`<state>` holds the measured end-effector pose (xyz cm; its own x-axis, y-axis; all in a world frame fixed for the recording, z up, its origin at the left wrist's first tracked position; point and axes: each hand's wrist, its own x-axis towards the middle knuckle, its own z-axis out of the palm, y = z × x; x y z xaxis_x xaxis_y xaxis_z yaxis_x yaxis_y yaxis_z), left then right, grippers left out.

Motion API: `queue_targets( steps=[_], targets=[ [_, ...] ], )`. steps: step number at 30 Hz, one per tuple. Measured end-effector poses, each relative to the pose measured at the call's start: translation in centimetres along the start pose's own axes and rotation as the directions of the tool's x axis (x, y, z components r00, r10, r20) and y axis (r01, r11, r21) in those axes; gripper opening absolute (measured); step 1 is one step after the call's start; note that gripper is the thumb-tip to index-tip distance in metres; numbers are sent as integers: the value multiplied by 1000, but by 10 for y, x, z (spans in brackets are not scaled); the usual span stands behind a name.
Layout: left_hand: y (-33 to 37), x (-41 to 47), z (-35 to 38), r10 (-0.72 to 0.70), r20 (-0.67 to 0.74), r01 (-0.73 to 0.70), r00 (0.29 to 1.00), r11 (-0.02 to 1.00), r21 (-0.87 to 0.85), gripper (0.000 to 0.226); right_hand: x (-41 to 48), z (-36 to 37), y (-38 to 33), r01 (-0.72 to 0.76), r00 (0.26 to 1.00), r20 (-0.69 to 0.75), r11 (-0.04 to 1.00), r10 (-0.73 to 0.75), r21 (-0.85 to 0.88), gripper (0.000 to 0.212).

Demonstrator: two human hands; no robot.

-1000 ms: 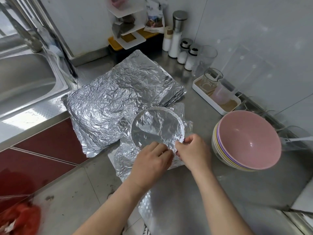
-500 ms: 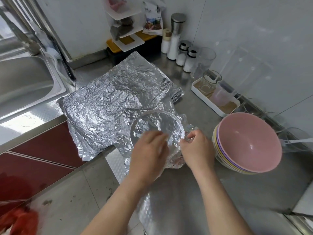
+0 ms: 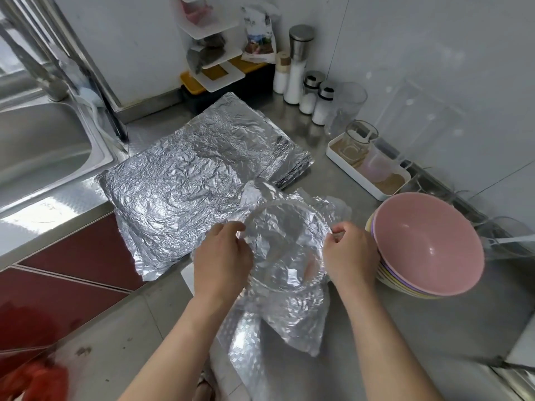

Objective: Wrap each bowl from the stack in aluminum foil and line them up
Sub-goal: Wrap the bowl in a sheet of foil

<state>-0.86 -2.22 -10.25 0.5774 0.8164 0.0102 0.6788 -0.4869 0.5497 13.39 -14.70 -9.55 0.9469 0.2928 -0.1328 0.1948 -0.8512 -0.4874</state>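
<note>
My left hand (image 3: 223, 261) and right hand (image 3: 348, 256) each pinch the foil at the rim of the bowl (image 3: 286, 244), fingers curled on opposite sides. The bowl, its mouth lined with crinkled foil, is between my hands at the near edge of the counter (image 3: 405, 328), with loose foil hanging below. Just to its right stands the stack of bowls (image 3: 428, 244), a pink one on top. To the left behind it lies the pile of foil sheets (image 3: 185, 192), and past that is the sink (image 3: 43, 146).

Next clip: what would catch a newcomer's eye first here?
The foil-covered bowl at centre, pinched at its rim by the left hand and right hand. Right of it sits the bowl stack, pink on top; behind lies a crumpled pile of foil sheets.
</note>
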Motion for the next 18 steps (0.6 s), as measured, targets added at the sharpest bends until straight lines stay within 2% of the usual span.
queue_targets(
  steps=[3,7,10,15,18],
  targets=[
    [1,5,-3,-16,11,15,1000,1000,26,36,6,2,-1,31,999,-20,999,-31,-7,14],
    [-5,16,4,41,80,-37,996,998,-48,47,7,5,-7,67,997,-43,998,-68,-15,13],
    [-12,8,11,106,74,-101,992,993,-65,41,6,7,-10,107,994,-28,993,-108,-45,14],
    [-13,1,8,116,-12,-117,993,993,-6,32,6,12,-11,179,984,18,984,-179,-15,13],
    [3,13,5,238,-56,-235,970,970,55,26,7,11,-13,247,969,4,969,-247,16,12]
  ],
)
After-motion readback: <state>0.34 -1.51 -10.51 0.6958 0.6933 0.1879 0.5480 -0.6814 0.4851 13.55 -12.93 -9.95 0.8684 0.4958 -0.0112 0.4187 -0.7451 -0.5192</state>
